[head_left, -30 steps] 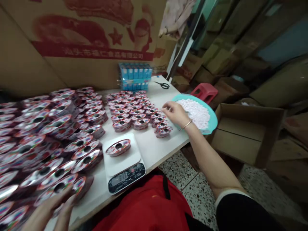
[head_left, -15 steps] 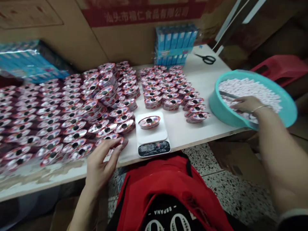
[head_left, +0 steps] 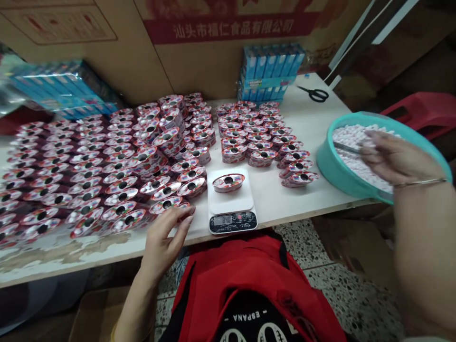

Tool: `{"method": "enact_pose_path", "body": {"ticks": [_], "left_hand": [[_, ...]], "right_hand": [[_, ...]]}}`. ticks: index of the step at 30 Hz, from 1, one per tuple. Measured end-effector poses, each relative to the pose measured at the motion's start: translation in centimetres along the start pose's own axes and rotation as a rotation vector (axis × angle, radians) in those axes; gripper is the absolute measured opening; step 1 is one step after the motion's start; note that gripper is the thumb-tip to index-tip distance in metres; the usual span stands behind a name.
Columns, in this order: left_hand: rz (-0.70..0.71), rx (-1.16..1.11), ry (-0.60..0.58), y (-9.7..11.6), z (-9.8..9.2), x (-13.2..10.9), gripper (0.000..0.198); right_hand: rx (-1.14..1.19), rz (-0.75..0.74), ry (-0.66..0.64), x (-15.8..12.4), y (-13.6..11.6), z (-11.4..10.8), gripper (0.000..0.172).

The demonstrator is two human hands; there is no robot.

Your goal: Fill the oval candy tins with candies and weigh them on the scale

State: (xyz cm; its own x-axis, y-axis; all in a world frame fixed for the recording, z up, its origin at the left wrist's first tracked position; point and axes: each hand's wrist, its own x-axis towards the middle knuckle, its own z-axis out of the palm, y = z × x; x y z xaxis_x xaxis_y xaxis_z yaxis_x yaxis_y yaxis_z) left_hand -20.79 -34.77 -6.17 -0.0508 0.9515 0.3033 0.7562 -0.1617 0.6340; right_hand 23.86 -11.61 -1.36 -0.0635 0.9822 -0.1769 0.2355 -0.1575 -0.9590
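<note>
A small oval red-and-white container [head_left: 228, 182] with a dark round hole lies on the white digital scale [head_left: 231, 202]. Just left of the scale is my left hand [head_left: 167, 240], its thumb and fingers bent close beside the front container of the left rows; whether it pinches anything is hidden. My right hand [head_left: 397, 159] is over the turquoise basin [head_left: 342, 175], its fingers closed round a thin dark metal tool [head_left: 346, 148]. Small white pieces [head_left: 359, 164] fill the basin. Motion blurs the right hand.
Rows of oval containers [head_left: 85, 175] cover the table's left side, some stacked. Another group [head_left: 258, 137] stands behind and right of the scale. Blue wrapped packs [head_left: 272, 66], black scissors [head_left: 318, 95], a cardboard box [head_left: 199, 71] and a red stool [head_left: 423, 114] are farther back.
My right hand has lifted and shifted over the basin, with the metal tool showing more clearly. My left hand stays beside the rows. The camera view has shifted slightly.
</note>
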Motion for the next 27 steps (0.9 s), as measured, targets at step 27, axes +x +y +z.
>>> {"method": "enact_pose_path", "body": {"ticks": [27], "left_hand": [[-0.056,-0.072,0.008,-0.1,0.3,-1.6,0.021]], "right_hand": [[-0.504,-0.171,-0.83,-1.3,-6.1,23.0,0.01]]}}
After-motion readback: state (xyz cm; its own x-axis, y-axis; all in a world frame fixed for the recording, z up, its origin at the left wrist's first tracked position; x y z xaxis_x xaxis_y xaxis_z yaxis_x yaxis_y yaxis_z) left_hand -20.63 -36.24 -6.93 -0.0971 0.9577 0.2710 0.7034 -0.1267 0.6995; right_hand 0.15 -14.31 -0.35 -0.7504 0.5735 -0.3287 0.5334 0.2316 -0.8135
